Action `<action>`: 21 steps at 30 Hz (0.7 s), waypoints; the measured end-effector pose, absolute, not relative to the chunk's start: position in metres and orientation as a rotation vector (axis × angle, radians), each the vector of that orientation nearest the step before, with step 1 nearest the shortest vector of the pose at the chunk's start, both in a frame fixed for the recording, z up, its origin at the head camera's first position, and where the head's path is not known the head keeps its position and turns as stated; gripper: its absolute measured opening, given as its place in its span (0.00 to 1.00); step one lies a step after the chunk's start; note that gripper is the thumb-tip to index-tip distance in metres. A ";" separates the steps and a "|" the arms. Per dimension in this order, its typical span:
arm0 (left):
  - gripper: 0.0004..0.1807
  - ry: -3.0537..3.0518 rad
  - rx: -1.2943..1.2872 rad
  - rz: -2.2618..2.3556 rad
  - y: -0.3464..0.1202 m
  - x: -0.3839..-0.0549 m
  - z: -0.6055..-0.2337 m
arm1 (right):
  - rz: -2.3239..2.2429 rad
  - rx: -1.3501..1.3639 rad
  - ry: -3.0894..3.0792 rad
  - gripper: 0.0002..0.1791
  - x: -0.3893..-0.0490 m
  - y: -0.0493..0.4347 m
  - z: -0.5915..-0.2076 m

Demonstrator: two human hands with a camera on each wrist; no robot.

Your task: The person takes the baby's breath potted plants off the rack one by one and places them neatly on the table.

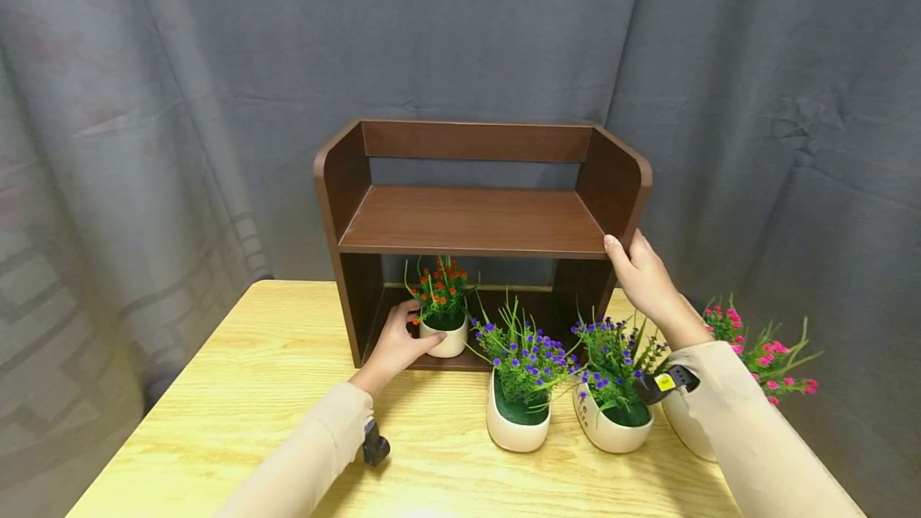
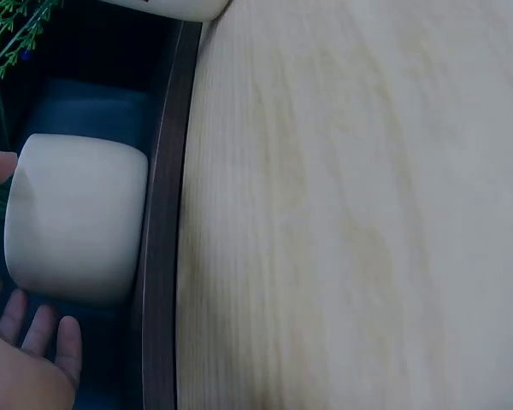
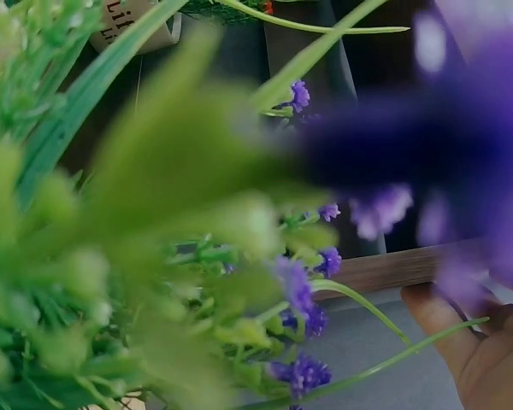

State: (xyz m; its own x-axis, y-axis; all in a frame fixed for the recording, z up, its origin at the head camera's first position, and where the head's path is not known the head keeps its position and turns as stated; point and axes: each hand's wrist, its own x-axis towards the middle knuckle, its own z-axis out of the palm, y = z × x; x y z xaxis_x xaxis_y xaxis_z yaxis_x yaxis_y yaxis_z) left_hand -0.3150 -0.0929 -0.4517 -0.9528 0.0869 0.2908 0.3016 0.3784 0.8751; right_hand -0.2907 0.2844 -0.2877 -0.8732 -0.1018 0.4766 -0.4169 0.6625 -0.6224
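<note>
My left hand (image 1: pixel 399 342) holds a small white flowerpot (image 1: pixel 448 342) with orange artificial flowers (image 1: pixel 442 286), inside the lower level of a dark brown wooden shelf (image 1: pixel 475 218). Its thumb lies across the pot's front, fingers around the left side. In the left wrist view, the thumb sits by the rim of the pot (image 2: pixel 77 218); the lower fingers (image 2: pixel 41 329) are loose beside it. My right hand (image 1: pixel 647 282) grips the shelf's right side panel, thumb on the front edge, other fingers mostly hidden behind. In the right wrist view, blurred leaves and purple flowers partly cover this hand (image 3: pixel 487 350).
Two white pots with purple flowers, one in the middle (image 1: pixel 518 426) and one farther right (image 1: pixel 612 430), stand on the light wooden table (image 1: pixel 237 390) before the shelf. A pink-flowered plant (image 1: pixel 766 358) is partly behind my right forearm. Grey curtains (image 1: pixel 489 30) hang behind.
</note>
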 end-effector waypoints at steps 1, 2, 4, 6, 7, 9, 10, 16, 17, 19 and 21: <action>0.41 -2.440 -0.346 -1.610 -0.092 -0.316 -0.452 | 1.070 0.408 -2.476 0.33 -0.291 0.284 -0.288; 0.41 -2.444 -0.343 -1.606 -0.091 -0.317 -0.452 | 1.072 0.410 -2.475 0.33 -0.291 0.284 -0.288; 0.42 -2.450 -0.339 -1.606 -0.090 -0.319 -0.452 | 1.071 0.408 -2.467 0.32 -0.291 0.284 -0.288; 0.42 -2.458 -0.337 -1.605 -0.088 -0.320 -0.451 | 1.068 0.403 -2.462 0.32 -0.291 0.285 -0.288; 0.42 -2.464 -0.336 -1.604 -0.087 -0.320 -0.450 | 1.069 0.397 -2.462 0.32 -0.291 0.285 -0.288; 0.43 -2.475 -0.340 -1.604 -0.085 -0.320 -0.449 | 1.067 0.387 -2.462 0.33 -0.291 0.285 -0.288; 0.43 -2.485 -0.340 -1.595 -0.085 -0.321 -0.448 | 1.067 0.384 -2.463 0.33 -0.291 0.285 -0.288; 0.45 -2.483 -0.440 -1.567 -0.082 -0.328 -0.447 | 1.046 0.365 -2.456 0.32 -0.291 0.284 -0.289; 0.43 -2.453 -0.503 -1.571 -0.081 -0.331 -0.447 | 1.041 0.363 -2.453 0.32 -0.291 0.284 -0.289; 0.40 -2.374 -0.632 -1.594 -0.080 -0.336 -0.446 | 1.040 0.367 -2.451 0.32 -0.291 0.285 -0.289; 0.36 -2.287 -0.747 -1.635 -0.077 -0.337 -0.443 | 1.038 0.375 -2.447 0.32 -0.291 0.285 -0.290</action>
